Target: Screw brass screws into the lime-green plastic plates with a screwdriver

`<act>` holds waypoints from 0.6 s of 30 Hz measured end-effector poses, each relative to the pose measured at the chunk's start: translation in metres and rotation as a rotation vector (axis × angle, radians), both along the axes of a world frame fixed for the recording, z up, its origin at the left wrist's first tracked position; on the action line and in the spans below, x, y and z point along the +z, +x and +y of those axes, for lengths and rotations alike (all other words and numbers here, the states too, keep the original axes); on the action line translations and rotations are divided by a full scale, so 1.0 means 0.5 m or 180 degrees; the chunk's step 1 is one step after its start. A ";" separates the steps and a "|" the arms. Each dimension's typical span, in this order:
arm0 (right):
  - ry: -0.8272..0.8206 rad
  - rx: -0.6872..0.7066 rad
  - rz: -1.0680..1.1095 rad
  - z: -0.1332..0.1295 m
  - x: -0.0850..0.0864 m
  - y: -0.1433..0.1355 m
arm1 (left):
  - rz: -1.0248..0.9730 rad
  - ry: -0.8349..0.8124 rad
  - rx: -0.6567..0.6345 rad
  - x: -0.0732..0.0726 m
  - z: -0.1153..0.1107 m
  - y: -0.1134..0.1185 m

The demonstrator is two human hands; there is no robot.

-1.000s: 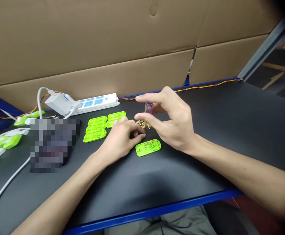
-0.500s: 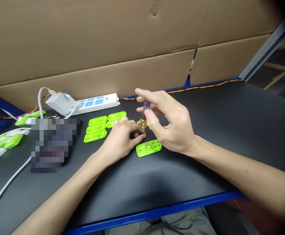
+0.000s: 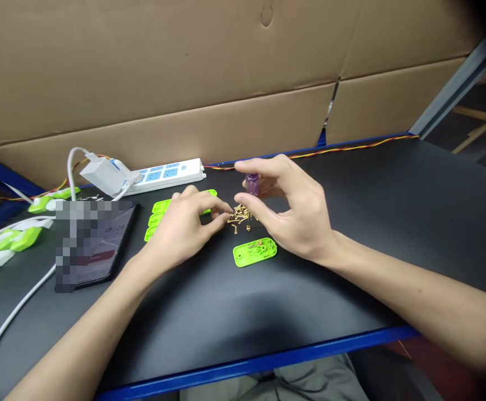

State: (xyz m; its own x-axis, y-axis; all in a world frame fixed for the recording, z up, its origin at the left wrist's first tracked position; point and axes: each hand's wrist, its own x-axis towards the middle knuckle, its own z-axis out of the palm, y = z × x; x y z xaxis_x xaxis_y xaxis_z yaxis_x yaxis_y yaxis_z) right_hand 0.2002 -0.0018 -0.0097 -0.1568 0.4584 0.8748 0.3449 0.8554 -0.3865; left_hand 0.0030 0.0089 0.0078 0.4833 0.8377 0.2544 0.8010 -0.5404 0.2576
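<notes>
My right hand [image 3: 295, 206] holds a small screwdriver [image 3: 252, 184] by its purple handle, upright, with a small brass part at the tip of its shaft. Beside it lies a pile of small brass pieces [image 3: 240, 212]. My left hand [image 3: 188, 220] is at the left edge of that pile, thumb and fingers brought close together; whether a piece is between them is too small to tell. Nearer to me, a green plastic shell [image 3: 254, 253] lies with its inside up and a brass part in it. Other green shells [image 3: 159, 206] are partly hidden behind my left hand.
A white power strip [image 3: 165, 175] with plugs and an adapter stands at the back. A dark phone [image 3: 109, 245] lies on the left among white cables and green-white parts [image 3: 25, 238]. Cardboard [image 3: 184, 67] walls the back of the black table [image 3: 372, 223].
My left hand has moved left, away from the screwdriver tip, uncovering more of the brass pile and covering more of the green shells. My right hand stays nearly in place with the screwdriver.
</notes>
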 end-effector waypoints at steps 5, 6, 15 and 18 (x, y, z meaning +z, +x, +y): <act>0.0012 -0.0008 -0.0012 -0.001 -0.001 -0.001 | 0.0263 -0.0034 -0.0183 0.001 -0.003 -0.003; 0.0015 -0.0017 -0.0010 -0.002 -0.001 -0.001 | 0.0320 -0.0002 -0.0196 -0.002 -0.004 -0.001; 0.0074 0.0021 -0.0018 0.000 -0.003 -0.002 | 0.0578 -0.0056 -0.0312 -0.017 -0.006 0.006; 0.0037 0.0016 -0.0013 -0.001 -0.002 -0.001 | 0.0585 -0.0142 -0.0417 -0.011 -0.009 0.006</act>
